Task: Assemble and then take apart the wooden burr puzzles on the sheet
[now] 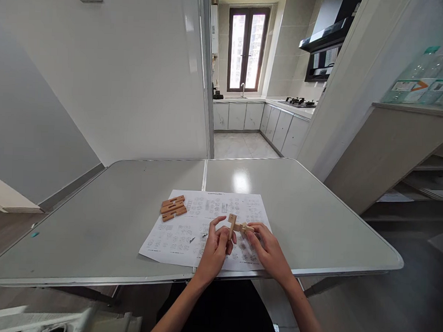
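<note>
Above the printed sheet [160, 253], both my hands hold light wooden puzzle pieces [232, 225] that meet in a cross-like shape. My left hand [216, 245] pinches the upright flat piece between thumb and fingers, with its index finger lifted off to the side. At the right end, the thumb and fingers of my right hand [265, 245] close on the sideways part. How the pieces interlock is too small to make out. Several reddish-brown notched wooden pieces [173, 207] lie side by side at the sheet's upper left.
The sheet lies on a grey folding table [96, 219] with a seam down its middle. A small teal bit [34, 235] rests near the left edge. Bottled water [417, 81] stands on a shelf unit at right. Beyond the table, a doorway opens onto a kitchen.
</note>
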The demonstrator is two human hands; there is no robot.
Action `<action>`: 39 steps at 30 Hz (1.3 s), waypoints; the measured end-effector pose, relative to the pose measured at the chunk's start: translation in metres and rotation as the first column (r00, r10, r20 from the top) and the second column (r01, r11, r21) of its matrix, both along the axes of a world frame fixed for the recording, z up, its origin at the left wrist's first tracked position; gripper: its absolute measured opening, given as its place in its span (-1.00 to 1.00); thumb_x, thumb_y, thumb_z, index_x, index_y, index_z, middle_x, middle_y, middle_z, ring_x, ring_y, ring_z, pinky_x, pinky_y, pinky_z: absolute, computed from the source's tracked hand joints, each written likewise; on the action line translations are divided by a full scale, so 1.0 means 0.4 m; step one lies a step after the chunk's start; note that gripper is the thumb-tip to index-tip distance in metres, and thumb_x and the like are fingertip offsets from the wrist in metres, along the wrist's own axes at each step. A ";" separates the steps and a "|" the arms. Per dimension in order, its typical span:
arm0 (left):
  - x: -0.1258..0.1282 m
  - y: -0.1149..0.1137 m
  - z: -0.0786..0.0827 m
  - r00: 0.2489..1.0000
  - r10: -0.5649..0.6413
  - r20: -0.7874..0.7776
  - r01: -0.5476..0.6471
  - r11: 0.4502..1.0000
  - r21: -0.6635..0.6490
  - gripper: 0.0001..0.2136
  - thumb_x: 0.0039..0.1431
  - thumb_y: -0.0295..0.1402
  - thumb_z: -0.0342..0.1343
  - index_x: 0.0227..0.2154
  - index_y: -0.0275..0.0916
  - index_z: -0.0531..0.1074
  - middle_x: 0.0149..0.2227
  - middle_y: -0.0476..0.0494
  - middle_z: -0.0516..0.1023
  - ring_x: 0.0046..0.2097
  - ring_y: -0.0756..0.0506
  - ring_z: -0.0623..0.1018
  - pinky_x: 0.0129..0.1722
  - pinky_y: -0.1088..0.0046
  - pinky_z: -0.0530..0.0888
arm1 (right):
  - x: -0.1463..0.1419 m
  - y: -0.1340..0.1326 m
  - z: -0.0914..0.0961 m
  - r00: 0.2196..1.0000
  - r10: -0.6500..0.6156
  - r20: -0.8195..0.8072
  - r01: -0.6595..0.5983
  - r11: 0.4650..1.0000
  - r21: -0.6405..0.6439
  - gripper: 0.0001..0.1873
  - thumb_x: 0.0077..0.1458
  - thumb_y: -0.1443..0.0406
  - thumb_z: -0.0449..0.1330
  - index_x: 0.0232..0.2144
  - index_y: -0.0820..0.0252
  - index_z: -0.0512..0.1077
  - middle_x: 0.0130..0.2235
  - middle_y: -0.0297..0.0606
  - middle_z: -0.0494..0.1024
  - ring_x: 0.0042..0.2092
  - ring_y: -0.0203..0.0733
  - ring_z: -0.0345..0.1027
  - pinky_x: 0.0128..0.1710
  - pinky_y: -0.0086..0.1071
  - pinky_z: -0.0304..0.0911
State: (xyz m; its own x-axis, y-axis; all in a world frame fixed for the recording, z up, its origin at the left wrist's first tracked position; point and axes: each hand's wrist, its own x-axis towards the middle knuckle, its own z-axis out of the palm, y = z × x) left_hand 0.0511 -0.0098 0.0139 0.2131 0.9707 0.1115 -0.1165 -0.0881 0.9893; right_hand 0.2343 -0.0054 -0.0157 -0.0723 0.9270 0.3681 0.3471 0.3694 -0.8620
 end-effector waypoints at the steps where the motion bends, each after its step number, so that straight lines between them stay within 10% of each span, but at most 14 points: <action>1: 0.000 0.001 -0.001 1.000 -0.017 0.009 0.017 1.000 -0.001 -0.53 0.43 0.02 -0.04 0.20 -0.16 0.10 -0.37 0.03 0.42 -0.50 0.03 0.28 -0.44 0.46 0.26 | 0.001 0.001 -0.001 1.000 -0.001 0.001 0.001 1.000 0.002 -0.63 0.40 0.01 0.01 -0.14 0.08 0.47 -0.03 -0.13 0.55 0.03 -0.01 0.43 0.05 -0.19 0.35; 14: 0.007 -0.004 -0.014 0.988 -0.086 -0.127 0.088 0.996 0.015 -0.43 0.41 -0.05 0.05 0.27 -0.19 -0.04 -0.37 0.01 0.49 -0.47 0.00 0.32 -0.39 0.44 0.32 | 0.000 0.002 -0.004 1.000 -0.028 -0.010 0.028 0.999 -0.017 -0.66 0.38 0.02 0.04 -0.27 0.09 0.44 -0.02 -0.13 0.51 0.01 -0.03 0.43 0.05 -0.18 0.33; 25: 0.001 0.009 -0.022 0.983 0.144 -0.115 -0.141 0.989 0.036 -0.61 0.48 -0.07 -0.10 0.24 -0.06 0.06 -0.33 0.06 0.41 -0.50 0.03 0.29 -0.43 0.50 0.32 | 0.003 -0.010 0.015 0.995 0.035 -0.091 -0.040 0.998 -0.050 -0.65 0.37 0.08 0.03 -0.42 0.10 0.32 -0.01 -0.15 0.47 0.04 -0.02 0.40 0.01 -0.22 0.33; 39: 0.003 -0.008 0.018 0.925 0.002 -0.381 0.041 0.994 0.105 -0.65 0.40 -0.04 0.00 -0.18 -0.19 0.54 -0.40 -0.03 0.44 -0.38 -0.07 0.35 -0.37 0.45 0.28 | 0.007 -0.011 0.013 0.992 0.109 -0.063 -0.112 0.993 -0.042 -0.65 0.37 0.11 0.02 -0.42 0.10 0.37 -0.01 -0.17 0.47 0.08 -0.04 0.38 0.10 -0.22 0.30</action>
